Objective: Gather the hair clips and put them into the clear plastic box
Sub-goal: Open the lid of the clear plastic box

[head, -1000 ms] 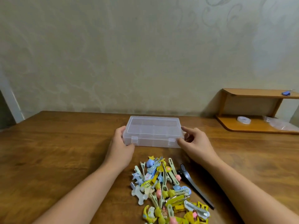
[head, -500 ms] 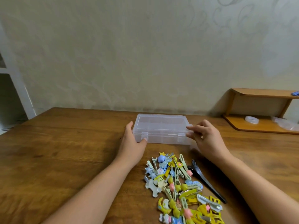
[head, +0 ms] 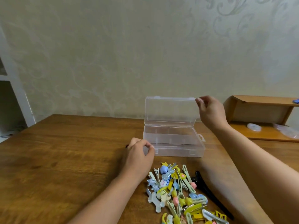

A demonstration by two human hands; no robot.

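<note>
**Box lid up, clips heaped in front**

Nearest the person: a heap of hair clips (head: 181, 193) on the wooden table (head: 64, 159), mostly yellow, pale green, blue & pink, w/ small star and animal shapes on top. None in the box. One white clip (head: 157, 203) sits at the heap's left edge. A long black clip (head: 210, 193) lies just right of the heap, running diagonally beside the right forearm. The heap runs off the bottom edge of the view, so its full extent can't be told.

Behind the heap, the clear plastic box (head: 174, 143) sits on the table w/ its lid (head: 171, 112) standing upright, hinged along the far side. Base looks empty; faint divider ribs show thru the walls. No brand, label or writing readable on it.

Left hand (head: 139, 156) is at the box's front-left corner, fingers curled, thumb & fingertips pinching that corner. Right hand (head: 210, 111) is raised, thumb & forefinger pinching the lid's top-right corner.

Further back on the right: a low wooden shelf (head: 258, 109) w/ a roll of clear tape (head: 254, 127) and a crumpled plastic bag (head: 286, 130) on its lower board, something small & blue (head: 296, 101) on top. Far wall has pale swirl-pattern wallpaper (head: 129, 54); a white frame (head: 17, 94) stands at far left.
</note>
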